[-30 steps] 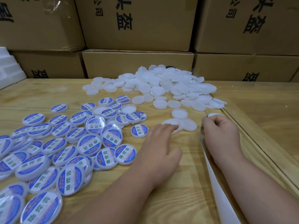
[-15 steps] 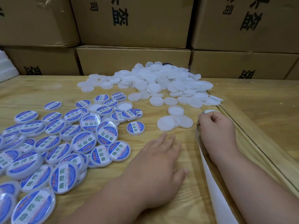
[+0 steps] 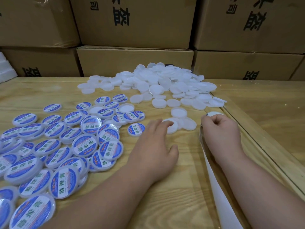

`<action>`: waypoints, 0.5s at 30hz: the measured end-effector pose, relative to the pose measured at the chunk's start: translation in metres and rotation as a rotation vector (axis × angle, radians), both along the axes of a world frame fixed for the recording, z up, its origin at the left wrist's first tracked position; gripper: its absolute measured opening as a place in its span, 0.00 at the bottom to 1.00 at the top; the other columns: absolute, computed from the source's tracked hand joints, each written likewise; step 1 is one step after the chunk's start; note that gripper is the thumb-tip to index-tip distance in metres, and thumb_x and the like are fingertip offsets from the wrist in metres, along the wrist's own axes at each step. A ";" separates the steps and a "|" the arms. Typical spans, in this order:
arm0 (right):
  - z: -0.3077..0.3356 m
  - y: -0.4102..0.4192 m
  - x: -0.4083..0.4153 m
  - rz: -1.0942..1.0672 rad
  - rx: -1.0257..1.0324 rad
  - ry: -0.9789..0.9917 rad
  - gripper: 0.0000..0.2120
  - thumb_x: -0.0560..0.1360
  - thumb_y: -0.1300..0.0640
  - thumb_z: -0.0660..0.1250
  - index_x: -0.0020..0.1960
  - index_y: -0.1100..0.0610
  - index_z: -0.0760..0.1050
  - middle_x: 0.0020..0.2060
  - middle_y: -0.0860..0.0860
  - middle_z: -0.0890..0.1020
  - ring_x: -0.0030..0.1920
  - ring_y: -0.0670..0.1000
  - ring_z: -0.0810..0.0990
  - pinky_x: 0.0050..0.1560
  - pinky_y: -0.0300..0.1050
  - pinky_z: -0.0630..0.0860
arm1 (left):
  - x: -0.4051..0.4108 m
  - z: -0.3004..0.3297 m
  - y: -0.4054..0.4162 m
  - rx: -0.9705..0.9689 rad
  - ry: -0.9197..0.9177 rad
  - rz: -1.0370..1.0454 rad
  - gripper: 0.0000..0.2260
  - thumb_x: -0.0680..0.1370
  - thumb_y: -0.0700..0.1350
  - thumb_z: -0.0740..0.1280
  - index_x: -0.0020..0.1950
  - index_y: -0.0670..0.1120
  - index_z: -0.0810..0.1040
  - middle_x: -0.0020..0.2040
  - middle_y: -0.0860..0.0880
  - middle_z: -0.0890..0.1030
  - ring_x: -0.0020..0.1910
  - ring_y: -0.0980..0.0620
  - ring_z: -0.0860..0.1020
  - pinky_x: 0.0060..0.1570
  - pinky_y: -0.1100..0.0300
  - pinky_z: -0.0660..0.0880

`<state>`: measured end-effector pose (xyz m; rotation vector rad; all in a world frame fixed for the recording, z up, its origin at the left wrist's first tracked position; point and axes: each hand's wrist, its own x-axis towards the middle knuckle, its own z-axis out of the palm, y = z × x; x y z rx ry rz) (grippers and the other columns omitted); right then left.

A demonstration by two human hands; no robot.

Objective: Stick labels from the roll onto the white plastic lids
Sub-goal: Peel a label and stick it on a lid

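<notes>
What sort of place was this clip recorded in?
Probably a small packing workshop or stockroom. Stacked cardboard cartons with printed lettering wall off the back of a wooden worktable, which holds a heap of blank white lids and a spread of labelled lids done by hand.

Left hand (image 3: 153,146) fingertips touching a plain round white plastic lid (image 3: 171,128); right hand (image 3: 219,129) fisted just right of it, pinching white label backing strip (image 3: 217,192).

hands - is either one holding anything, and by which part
Right hand pinches the label strip at its top end. Left hand only touches a white lid.
</notes>
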<state>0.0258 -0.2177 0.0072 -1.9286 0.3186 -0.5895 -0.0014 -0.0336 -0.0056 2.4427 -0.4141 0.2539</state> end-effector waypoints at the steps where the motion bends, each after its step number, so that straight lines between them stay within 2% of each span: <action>1: -0.001 -0.001 0.001 -0.010 -0.028 0.016 0.17 0.73 0.51 0.65 0.35 0.64 0.67 0.26 0.47 0.68 0.26 0.47 0.64 0.31 0.45 0.63 | 0.007 -0.001 -0.005 0.025 -0.022 -0.004 0.30 0.78 0.53 0.66 0.78 0.56 0.60 0.80 0.53 0.57 0.80 0.55 0.53 0.76 0.60 0.53; 3: -0.002 0.000 0.001 -0.019 -0.081 0.052 0.19 0.73 0.46 0.66 0.33 0.58 0.66 0.23 0.46 0.67 0.24 0.46 0.64 0.30 0.44 0.64 | 0.021 -0.004 -0.013 0.051 -0.026 0.005 0.32 0.78 0.54 0.65 0.80 0.56 0.56 0.83 0.52 0.52 0.82 0.52 0.48 0.79 0.53 0.52; 4: -0.002 0.000 0.001 -0.020 -0.105 0.071 0.20 0.73 0.44 0.67 0.33 0.57 0.66 0.23 0.48 0.69 0.24 0.46 0.65 0.30 0.44 0.65 | 0.029 -0.004 -0.015 0.058 -0.012 0.021 0.32 0.79 0.55 0.65 0.81 0.57 0.55 0.83 0.51 0.51 0.82 0.51 0.47 0.79 0.51 0.51; 6: -0.002 0.001 0.001 -0.026 -0.152 0.100 0.22 0.72 0.41 0.68 0.35 0.59 0.70 0.26 0.54 0.76 0.27 0.49 0.71 0.31 0.44 0.68 | 0.041 -0.004 -0.019 0.087 0.017 0.061 0.32 0.80 0.56 0.63 0.81 0.55 0.54 0.82 0.50 0.57 0.81 0.47 0.51 0.78 0.47 0.54; 8: -0.001 0.001 0.001 -0.024 -0.186 0.118 0.20 0.71 0.41 0.69 0.35 0.58 0.73 0.27 0.52 0.78 0.29 0.50 0.74 0.31 0.43 0.69 | 0.048 -0.004 -0.021 0.106 0.008 0.095 0.30 0.80 0.57 0.62 0.81 0.54 0.58 0.77 0.50 0.67 0.78 0.46 0.61 0.75 0.48 0.60; 10: 0.000 0.001 0.000 -0.004 -0.216 0.146 0.17 0.71 0.43 0.70 0.35 0.57 0.76 0.28 0.53 0.79 0.27 0.49 0.74 0.30 0.42 0.69 | 0.049 -0.006 -0.021 0.091 -0.020 0.112 0.27 0.81 0.56 0.63 0.78 0.54 0.62 0.72 0.50 0.72 0.73 0.47 0.66 0.72 0.50 0.64; 12: -0.001 0.002 -0.001 0.014 -0.243 0.178 0.15 0.71 0.48 0.69 0.37 0.60 0.76 0.27 0.56 0.77 0.27 0.53 0.71 0.30 0.43 0.68 | 0.046 -0.008 -0.020 0.045 -0.056 0.117 0.26 0.80 0.55 0.66 0.77 0.56 0.64 0.69 0.51 0.72 0.70 0.47 0.67 0.70 0.52 0.65; 15: -0.001 0.004 -0.003 0.063 -0.234 0.185 0.11 0.70 0.53 0.66 0.37 0.61 0.74 0.25 0.54 0.74 0.28 0.54 0.70 0.31 0.44 0.67 | 0.040 -0.009 -0.017 -0.072 -0.067 0.126 0.28 0.77 0.53 0.71 0.74 0.58 0.66 0.66 0.53 0.69 0.68 0.49 0.66 0.66 0.55 0.65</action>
